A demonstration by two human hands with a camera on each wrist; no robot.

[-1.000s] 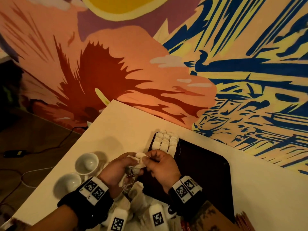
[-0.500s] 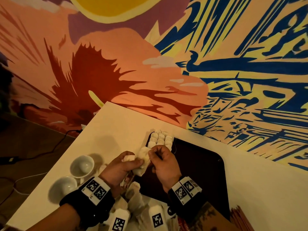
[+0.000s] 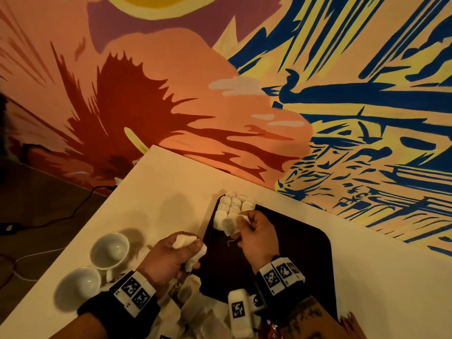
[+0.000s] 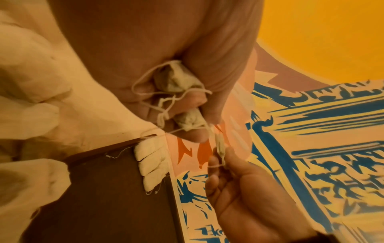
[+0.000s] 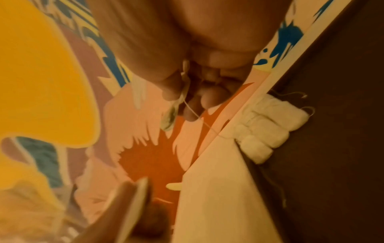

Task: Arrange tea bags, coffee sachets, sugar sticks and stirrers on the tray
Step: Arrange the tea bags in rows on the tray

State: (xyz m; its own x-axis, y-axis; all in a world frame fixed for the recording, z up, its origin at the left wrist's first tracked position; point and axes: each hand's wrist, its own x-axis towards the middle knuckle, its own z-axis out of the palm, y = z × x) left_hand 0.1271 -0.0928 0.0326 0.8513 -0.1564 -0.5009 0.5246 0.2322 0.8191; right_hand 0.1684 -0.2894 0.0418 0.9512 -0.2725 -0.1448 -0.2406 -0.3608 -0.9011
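Observation:
A dark tray (image 3: 300, 253) lies on the white table, with several white tea bags (image 3: 231, 206) packed in rows at its far left corner. My right hand (image 3: 254, 231) pinches one tea bag (image 3: 229, 226) by its top, hanging just above the tray beside those rows; its string trails down. My left hand (image 3: 176, 255) grips a small bunch of crumpled tea bags (image 3: 188, 243) with loose strings at the tray's left edge. In the left wrist view the bunch (image 4: 178, 82) sits in my curled fingers. The right wrist view shows the pinched bag (image 5: 174, 110) edge-on.
Two white cups (image 3: 110, 249) (image 3: 78, 286) stand on the table left of my left hand. A pile of loose tea bags (image 3: 195, 311) lies at the near edge below my wrists. Reddish sachets (image 3: 271, 326) and thin sticks (image 3: 352, 326) show at the bottom right. The painted wall runs behind the table.
My hands were together on the bunch; now they have parted. The right hand has drawn one tea bag away toward the rows on the tray, while the left hand keeps the rest.

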